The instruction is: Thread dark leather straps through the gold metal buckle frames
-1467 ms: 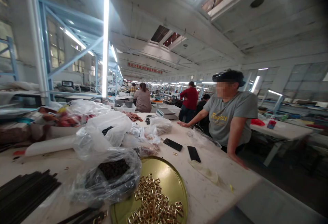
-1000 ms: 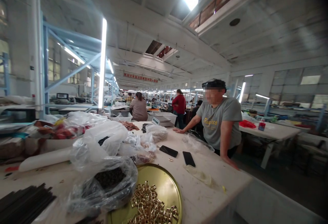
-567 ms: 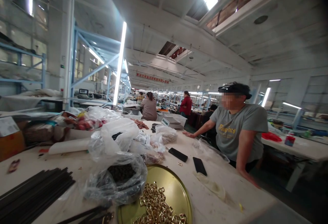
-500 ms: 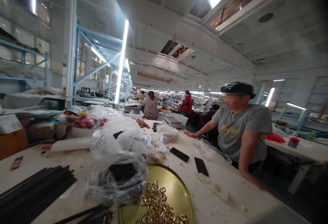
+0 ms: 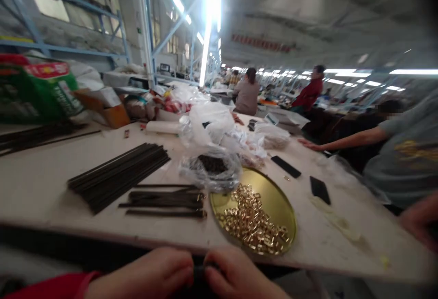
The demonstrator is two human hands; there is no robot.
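Note:
My left hand (image 5: 157, 274) and my right hand (image 5: 236, 274) meet at the bottom edge, just below the near rim of the white table (image 5: 44, 185). Both are curled closed around a small dark thing (image 5: 198, 274) between them; blur hides what it is. A red sleeve covers my left wrist. Just beyond my hands lies a round gold tray (image 5: 273, 198) holding several small gold buckles (image 5: 251, 219). Left of the tray lie a few dark straps (image 5: 164, 201) with buckles on their ends, and a fanned bundle of long dark strips (image 5: 116, 178).
A plastic bag of dark pieces (image 5: 212, 169) and more clear bags sit behind the tray. Two black phones (image 5: 285, 166) (image 5: 320, 189) lie to the right. A person in a grey shirt (image 5: 410, 148) leans on the table's right side. A green sack (image 5: 37, 89) stands far left.
The view has dropped and swung left, bringing my two hands into sight at the bottom edge. The dark strips and straps now show in full, and the person in grey sits at the right edge.

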